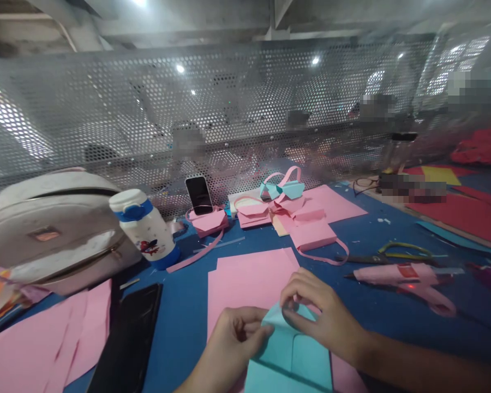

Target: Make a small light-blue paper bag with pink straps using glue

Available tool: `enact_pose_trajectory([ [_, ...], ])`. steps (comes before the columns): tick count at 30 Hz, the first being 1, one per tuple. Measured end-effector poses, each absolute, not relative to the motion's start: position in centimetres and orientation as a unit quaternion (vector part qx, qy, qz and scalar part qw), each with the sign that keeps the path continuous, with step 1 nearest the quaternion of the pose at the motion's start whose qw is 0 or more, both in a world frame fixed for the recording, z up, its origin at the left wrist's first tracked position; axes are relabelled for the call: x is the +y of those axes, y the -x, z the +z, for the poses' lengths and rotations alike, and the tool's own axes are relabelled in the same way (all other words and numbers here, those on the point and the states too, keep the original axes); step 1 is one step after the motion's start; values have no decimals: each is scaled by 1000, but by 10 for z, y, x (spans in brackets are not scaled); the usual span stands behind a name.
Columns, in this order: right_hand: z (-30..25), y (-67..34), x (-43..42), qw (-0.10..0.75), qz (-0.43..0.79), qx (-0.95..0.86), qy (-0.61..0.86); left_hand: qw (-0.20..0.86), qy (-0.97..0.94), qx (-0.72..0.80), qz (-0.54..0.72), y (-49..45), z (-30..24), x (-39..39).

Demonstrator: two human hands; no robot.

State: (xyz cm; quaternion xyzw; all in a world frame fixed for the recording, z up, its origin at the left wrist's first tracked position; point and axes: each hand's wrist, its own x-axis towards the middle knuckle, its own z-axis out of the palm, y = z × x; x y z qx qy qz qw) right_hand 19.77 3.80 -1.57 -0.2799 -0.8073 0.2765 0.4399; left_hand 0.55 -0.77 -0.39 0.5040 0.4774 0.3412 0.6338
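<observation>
A folded piece of turquoise paper (286, 355) lies low in the view, over pink sheets. My left hand (239, 341) pinches its upper left edge between thumb and fingers. On the upper right edge, my right hand (319, 311) is closed with thumb and fingertips pressed together on the paper. Fold lines and a cut, rounded flap show on the turquoise paper below the hands. Underneath and beyond it are stacked pink sheets (237, 278). To the right of my right hand lies a pink glue gun (401, 275) with a small red light showing.
Small pink paper bags (253, 215) and a turquoise one (284, 189) stand at the back. Scissors (405, 251) lie behind the glue gun. A white-and-blue bottle (143, 229), a white backpack (61, 224), a black phone (126, 338) and more pink paper (36, 349) are left. Perforated metal panels (245, 103) rise behind.
</observation>
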Motion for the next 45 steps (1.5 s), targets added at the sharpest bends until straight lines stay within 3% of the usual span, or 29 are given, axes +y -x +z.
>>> enact_pose_trajectory([
  [15,-16,-199,37,462,237,-824,226,633,-546,449,317,-8,-6,-12],
  [36,-2,-204,37,388,315,-846,185,605,-531,476,353,-9,-14,-14],
  [45,-12,-200,38,409,276,-843,212,600,-532,476,362,-9,-19,-17],
])
